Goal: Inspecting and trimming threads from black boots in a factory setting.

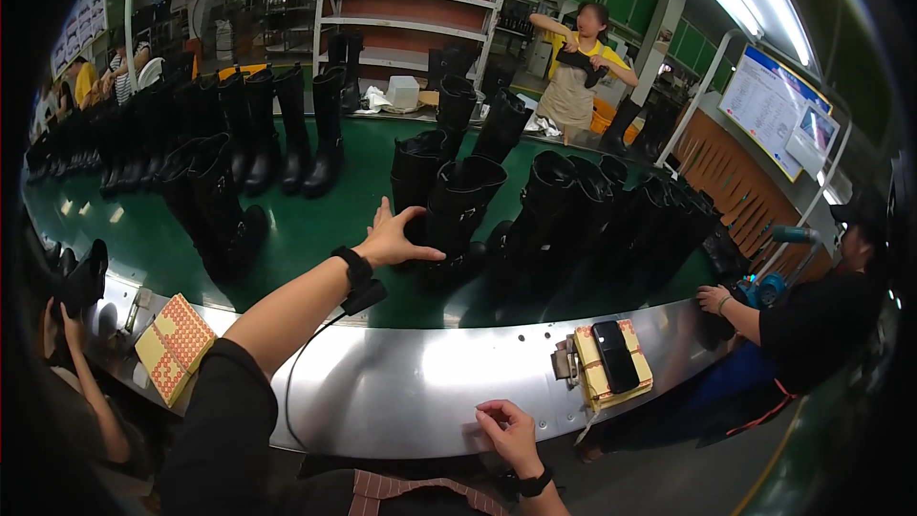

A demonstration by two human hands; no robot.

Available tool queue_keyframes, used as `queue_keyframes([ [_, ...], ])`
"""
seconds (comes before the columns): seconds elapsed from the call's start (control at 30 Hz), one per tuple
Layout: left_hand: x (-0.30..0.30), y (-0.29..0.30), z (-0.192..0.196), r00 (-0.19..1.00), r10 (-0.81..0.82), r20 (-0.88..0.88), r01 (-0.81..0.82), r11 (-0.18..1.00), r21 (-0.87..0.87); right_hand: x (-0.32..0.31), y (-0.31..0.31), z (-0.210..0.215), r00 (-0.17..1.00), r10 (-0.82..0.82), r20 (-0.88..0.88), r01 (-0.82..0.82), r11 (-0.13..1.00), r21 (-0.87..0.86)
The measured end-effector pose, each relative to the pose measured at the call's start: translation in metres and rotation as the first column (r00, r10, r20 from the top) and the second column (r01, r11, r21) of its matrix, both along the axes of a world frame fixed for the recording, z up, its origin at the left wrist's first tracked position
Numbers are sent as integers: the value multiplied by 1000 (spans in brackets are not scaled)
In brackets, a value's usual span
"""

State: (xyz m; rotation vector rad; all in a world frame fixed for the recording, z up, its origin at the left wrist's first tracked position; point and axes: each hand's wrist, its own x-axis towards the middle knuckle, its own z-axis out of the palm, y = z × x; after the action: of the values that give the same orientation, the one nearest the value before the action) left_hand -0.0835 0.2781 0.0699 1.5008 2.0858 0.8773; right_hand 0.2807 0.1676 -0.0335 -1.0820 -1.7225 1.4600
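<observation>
My left hand (394, 238) reaches out over the green conveyor belt (315, 229), fingers spread, touching the base of a tall black boot (457, 215). It holds nothing. A black band with a cable sits on that wrist. My right hand (508, 430) rests low at the shiny metal edge (411, 373) of the belt, fingers curled, with nothing in it. More black boots (583, 220) stand packed to the right of the reached boot.
Rows of black boots (191, 134) fill the belt's left and back. A patterned box (173, 347) and a dark phone on a yellow pad (614, 355) lie on the metal edge. Other workers stand at right (812, 315), left (67, 363) and behind (576, 67). A shelf rack (411, 10) stands behind.
</observation>
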Motion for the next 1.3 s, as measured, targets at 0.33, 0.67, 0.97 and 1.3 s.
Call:
queue_keyframes([
  [0.33, 26, 6, -1, 967, 256, -2, -206, 783, 587, 22, -4, 5, 999, -44, -32, 41, 996, -85],
  [0.67, 112, -214, 70, 892, -194, -408, 255, 962, 99, -62, -16, 72, 896, 398, 197, -430, 665, 611],
  [0.97, 79, -289, 45, 903, -305, -304, 328, 944, 26, -66, -26, 47, 986, 150, -76, -107, 908, 404],
  [1.3, 75, -332, 72, 971, -99, -219, 152, 960, 237, 12, 28, 26, 994, -22, -107, 31, 996, 83],
])
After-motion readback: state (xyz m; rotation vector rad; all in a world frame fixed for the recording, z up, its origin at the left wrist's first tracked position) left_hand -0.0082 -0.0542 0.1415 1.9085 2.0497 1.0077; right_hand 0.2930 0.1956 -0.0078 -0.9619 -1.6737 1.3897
